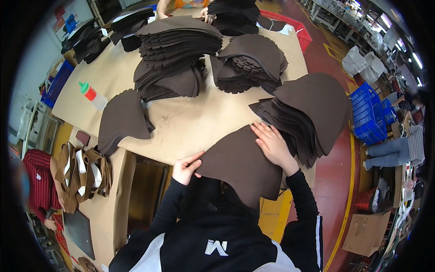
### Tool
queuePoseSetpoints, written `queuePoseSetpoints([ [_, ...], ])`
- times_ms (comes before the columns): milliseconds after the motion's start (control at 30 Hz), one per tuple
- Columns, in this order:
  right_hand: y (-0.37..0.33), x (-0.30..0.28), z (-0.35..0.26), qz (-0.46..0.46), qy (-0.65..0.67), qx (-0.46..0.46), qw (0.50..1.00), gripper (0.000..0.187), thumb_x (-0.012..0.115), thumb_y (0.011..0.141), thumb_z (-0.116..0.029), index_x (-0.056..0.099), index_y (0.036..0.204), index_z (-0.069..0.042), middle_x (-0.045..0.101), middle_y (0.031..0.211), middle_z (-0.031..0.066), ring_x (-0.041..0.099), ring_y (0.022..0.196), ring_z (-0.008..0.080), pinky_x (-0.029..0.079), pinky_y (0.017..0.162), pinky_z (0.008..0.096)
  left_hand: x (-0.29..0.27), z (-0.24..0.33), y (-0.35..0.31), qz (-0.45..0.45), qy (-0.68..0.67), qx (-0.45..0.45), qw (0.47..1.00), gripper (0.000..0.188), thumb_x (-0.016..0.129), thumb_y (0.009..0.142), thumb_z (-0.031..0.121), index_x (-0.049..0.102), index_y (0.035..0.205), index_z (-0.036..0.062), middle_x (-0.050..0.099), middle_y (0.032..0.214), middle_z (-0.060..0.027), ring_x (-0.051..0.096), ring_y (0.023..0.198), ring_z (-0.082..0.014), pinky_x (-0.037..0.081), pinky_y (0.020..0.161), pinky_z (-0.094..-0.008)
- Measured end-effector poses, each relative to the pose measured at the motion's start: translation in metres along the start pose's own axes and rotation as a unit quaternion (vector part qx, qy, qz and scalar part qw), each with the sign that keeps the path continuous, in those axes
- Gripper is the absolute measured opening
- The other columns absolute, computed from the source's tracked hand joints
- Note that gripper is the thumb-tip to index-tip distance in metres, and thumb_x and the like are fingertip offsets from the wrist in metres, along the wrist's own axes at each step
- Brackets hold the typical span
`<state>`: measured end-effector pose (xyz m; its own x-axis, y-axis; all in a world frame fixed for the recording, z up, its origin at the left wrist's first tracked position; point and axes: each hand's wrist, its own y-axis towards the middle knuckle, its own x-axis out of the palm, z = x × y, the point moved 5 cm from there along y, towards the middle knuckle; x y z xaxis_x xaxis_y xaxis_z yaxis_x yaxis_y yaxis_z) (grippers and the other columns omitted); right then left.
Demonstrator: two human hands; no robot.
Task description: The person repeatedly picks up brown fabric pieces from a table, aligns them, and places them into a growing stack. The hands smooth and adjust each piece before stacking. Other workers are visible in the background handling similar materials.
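Observation:
A dark brown curved panel, cut from sheet material, lies at the near edge of the table, its lower part hanging over toward my body. My left hand pinches the panel's left corner between thumb and fingers. Flat on its upper right part rests my right hand, fingers stretched out. Just right of that hand is a fanned stack of similar brown panels. A smaller pile of brown pieces sits to the left, close to the table's edge.
Tall brown stacks and a scalloped-edged pile stand farther back. A green-capped bottle lies at left. Across the table are another person's hands. Tan pieces sit near a person in red stripes. Blue crates stand right.

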<state>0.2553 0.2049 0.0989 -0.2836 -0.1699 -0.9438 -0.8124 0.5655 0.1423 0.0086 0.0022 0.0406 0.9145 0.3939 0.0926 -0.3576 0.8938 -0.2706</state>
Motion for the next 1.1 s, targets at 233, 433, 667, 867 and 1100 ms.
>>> queuePoseSetpoints([
  [233, -0.042, -0.023, -0.002, 0.059, 0.006, -0.011, 0.998, 0.05, 0.055, 0.101, -0.023, 0.048, 0.147, -0.006, 0.045, 0.154, 0.0141, 0.044, 0.142, 0.0305, 0.032, 0.118, 0.0457, -0.129, 0.057, 0.017, 0.222, 0.165, 0.069, 0.959, 0.031, 0.067, 0.095, 0.01, 0.072, 0.125, 0.0083, 0.074, 0.111, -0.0028, 0.065, 0.083, -0.0093, 0.056, 0.064, -0.0273],
  [433, -0.049, 0.009, -0.101, -0.045, 0.039, -0.147, 0.987, 0.057, 0.057, 0.099, -0.036, 0.047, 0.149, -0.011, 0.046, 0.156, 0.0054, 0.045, 0.142, 0.0192, 0.028, 0.121, 0.0423, -0.075, 0.087, 0.013, 0.248, 0.459, 0.329, 0.787, 0.03, 0.071, 0.088, 0.017, 0.069, 0.117, 0.0095, 0.068, 0.115, -0.0129, 0.061, 0.106, -0.0317, 0.047, 0.098, -0.0441],
  [667, -0.004, 0.015, -0.018, -0.034, -0.076, -0.046, 0.995, 0.053, 0.043, 0.105, -0.034, 0.04, 0.154, -0.014, 0.041, 0.159, 0.0061, 0.04, 0.145, 0.0204, 0.027, 0.121, 0.0434, 0.071, 0.04, -0.009, 0.034, 0.425, 0.257, 0.867, 0.057, 0.087, 0.072, 0.029, 0.063, 0.119, 0.0058, 0.061, 0.096, -0.0113, 0.06, 0.097, -0.0315, 0.05, 0.089, -0.0409],
  [867, 0.004, 0.003, 0.044, 0.019, 0.259, 0.113, 0.959, 0.045, 0.044, 0.107, -0.027, 0.05, 0.145, -0.004, 0.053, 0.148, 0.0161, 0.048, 0.138, 0.0295, 0.036, 0.114, 0.0355, 0.071, 0.043, 0.01, -0.026, 0.456, 0.138, 0.879, 0.057, 0.087, 0.07, 0.036, 0.06, 0.108, 0.002, 0.063, 0.096, -0.0149, 0.061, 0.098, -0.0349, 0.05, 0.088, -0.0414],
  [1100, -0.044, 0.004, 0.041, 0.073, 0.296, 0.142, 0.942, 0.044, 0.047, 0.106, -0.022, 0.05, 0.144, 0.001, 0.053, 0.147, 0.0174, 0.047, 0.14, 0.0284, 0.033, 0.116, 0.0343, 0.077, 0.034, -0.007, -0.032, 0.407, 0.262, 0.875, 0.041, 0.081, 0.08, 0.021, 0.064, 0.111, -0.0002, 0.069, 0.095, -0.0217, 0.072, 0.086, -0.0275, 0.055, 0.071, -0.0363],
])
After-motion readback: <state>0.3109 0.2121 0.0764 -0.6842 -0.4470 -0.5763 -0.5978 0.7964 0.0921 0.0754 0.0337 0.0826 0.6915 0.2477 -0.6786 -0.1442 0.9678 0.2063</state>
